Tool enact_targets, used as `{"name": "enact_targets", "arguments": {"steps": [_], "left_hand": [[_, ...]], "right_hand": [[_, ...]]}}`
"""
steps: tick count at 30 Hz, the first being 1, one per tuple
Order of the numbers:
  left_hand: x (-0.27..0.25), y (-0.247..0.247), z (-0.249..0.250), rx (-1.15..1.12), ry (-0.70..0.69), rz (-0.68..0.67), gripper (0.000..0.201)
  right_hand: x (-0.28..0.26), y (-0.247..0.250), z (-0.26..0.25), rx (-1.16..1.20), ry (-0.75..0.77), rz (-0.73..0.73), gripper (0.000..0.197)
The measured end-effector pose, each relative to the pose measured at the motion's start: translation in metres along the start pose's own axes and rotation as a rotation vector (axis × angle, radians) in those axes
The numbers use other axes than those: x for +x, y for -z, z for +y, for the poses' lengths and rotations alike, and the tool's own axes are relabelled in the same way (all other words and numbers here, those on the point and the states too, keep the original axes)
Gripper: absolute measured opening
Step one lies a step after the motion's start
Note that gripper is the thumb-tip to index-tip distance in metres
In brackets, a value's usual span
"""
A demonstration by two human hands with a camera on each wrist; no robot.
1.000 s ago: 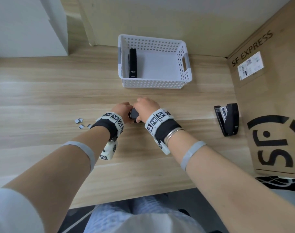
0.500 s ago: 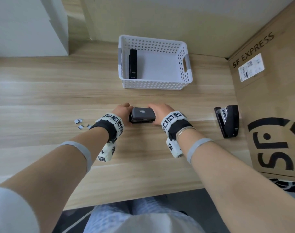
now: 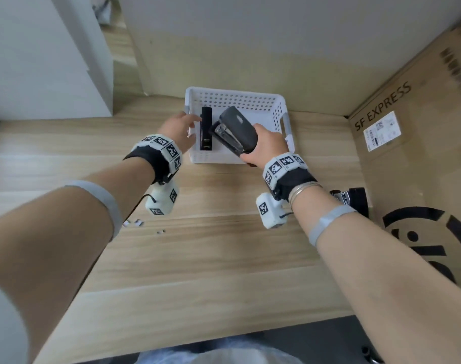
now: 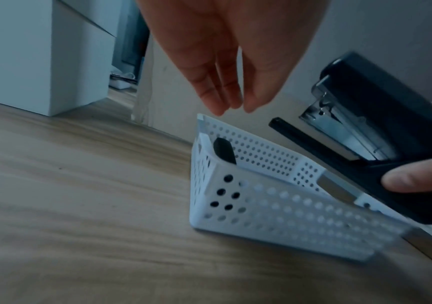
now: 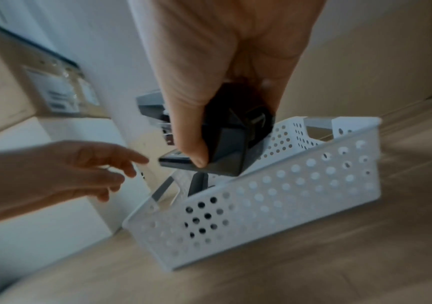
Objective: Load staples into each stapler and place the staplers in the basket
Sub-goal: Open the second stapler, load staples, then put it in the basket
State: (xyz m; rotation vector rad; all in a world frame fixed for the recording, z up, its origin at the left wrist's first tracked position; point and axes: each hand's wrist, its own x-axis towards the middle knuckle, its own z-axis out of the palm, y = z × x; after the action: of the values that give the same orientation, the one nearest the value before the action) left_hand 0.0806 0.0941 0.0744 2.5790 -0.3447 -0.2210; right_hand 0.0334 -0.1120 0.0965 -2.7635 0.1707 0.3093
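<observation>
your right hand (image 3: 267,145) is gripping the grey stapler (image 3: 236,130) above the white basket (image 3: 282,114); your left hand (image 3: 178,128) is hovering with relaxed fingers. only the head view is showing the black stapler (image 3: 351,199) waiting by the cardboard box (image 3: 408,143).

"SF EXPRESS" on cardboard box (image 3: 418,143)
</observation>
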Motion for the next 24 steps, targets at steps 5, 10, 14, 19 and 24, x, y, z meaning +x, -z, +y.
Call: {"name": "enact_targets", "arguments": {"steps": [5,10,14,19,24], "left_hand": [[0.030,-0.005,-0.007,0.074,0.166,-0.042,0.031],[0.054,-0.020,-0.013,0.092,0.219,-0.053,0.026],[0.061,-0.025,-0.019,0.096,0.223,-0.023,0.025],[0.061,-0.027,-0.023,0.086,0.200,0.011,0.024],[0.059,-0.030,-0.023,0.048,0.183,0.059,0.024]], "right_hand": [[0.050,-0.004,-0.013,0.112,-0.203,0.055,0.050],[0.087,-0.026,-0.021,0.180,-0.328,-0.017,0.050],[0.104,-0.045,-0.025,0.209,-0.372,-0.039,0.055],[0.110,-0.062,-0.029,0.205,-0.395,-0.054,0.053],[0.110,-0.075,-0.033,0.210,-0.422,-0.055,0.055]]}}
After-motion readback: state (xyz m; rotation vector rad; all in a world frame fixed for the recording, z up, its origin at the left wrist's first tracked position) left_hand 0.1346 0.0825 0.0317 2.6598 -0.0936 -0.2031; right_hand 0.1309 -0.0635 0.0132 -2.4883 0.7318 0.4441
